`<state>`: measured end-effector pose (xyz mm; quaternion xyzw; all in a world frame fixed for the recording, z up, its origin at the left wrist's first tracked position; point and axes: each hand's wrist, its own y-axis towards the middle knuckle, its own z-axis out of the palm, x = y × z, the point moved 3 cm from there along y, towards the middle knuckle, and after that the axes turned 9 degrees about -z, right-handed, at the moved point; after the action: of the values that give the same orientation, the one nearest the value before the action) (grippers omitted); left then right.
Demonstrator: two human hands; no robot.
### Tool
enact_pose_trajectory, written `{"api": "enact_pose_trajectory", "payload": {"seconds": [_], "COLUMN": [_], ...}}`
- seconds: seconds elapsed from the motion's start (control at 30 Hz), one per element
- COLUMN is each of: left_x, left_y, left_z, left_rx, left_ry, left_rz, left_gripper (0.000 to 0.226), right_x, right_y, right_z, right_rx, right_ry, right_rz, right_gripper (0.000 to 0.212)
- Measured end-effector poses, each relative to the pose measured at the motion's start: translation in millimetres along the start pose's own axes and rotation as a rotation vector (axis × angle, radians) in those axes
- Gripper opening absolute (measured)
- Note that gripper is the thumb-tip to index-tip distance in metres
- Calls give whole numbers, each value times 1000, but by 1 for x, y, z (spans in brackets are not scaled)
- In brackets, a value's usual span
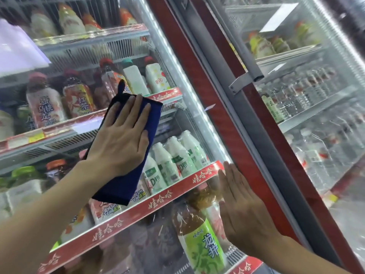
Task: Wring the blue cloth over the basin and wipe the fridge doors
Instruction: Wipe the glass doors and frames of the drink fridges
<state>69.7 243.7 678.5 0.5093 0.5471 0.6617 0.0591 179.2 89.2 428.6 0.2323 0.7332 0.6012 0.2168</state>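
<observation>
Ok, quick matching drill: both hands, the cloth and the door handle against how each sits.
1 dark blue folded cloth
2 left hand
3 right hand
4 grey metal door handle

A bare palm flat on the glass door by the red frame
B fixed to the red frame, above both hands
C fingers spread, pressing the cloth
D pinned flat against the glass door

Pairs: 1-D, 2-C, 3-A, 4-B.

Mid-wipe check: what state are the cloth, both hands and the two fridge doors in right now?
blue cloth: flat against the left door's glass, lower end hanging free.
left hand: fingers straight, pressing the cloth on the glass.
right hand: flat on the glass beside the red frame, holding nothing.
left fridge door: looks shut, lit inside.
right fridge door: looks shut, untouched.
</observation>
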Motion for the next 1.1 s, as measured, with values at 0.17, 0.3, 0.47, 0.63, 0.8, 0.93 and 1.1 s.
{"api": "enact_pose_trajectory", "payload": {"seconds": [0.17, 0.3, 0.47, 0.63, 0.8, 0.93, 1.1], "left_x": [-45, -60, -82, -135, -118, -94, -112], "left_y": [2, -4, -17, -63, -33, 37, 57], "left_z": [6, 7, 9, 19, 11, 5, 11], "left_rx": [19, 31, 26, 82, 76, 68, 71], "left_ry": [10, 23, -29, -88, -71, -20, 19], "left_rz": [180, 221, 270, 392, 416, 235, 248], "left_gripper": [67, 66, 66, 66, 64, 67, 69], "right_x": [-4, -4, -9, -16, -30, -46, -62], "right_y": [-9, -15, -26, -47, -57, -53, -54], "right_z": [5, 8, 9, 6, 4, 5, 6], "right_rx": [-13, -44, -61, -25, 30, 46, 29], "right_ry": [29, 28, 46, 23, -1, 9, -22], "right_rz": [15, 30, 64, 60, 28, 45, 68], "right_gripper": [62, 61, 64, 67, 64, 65, 62]}}
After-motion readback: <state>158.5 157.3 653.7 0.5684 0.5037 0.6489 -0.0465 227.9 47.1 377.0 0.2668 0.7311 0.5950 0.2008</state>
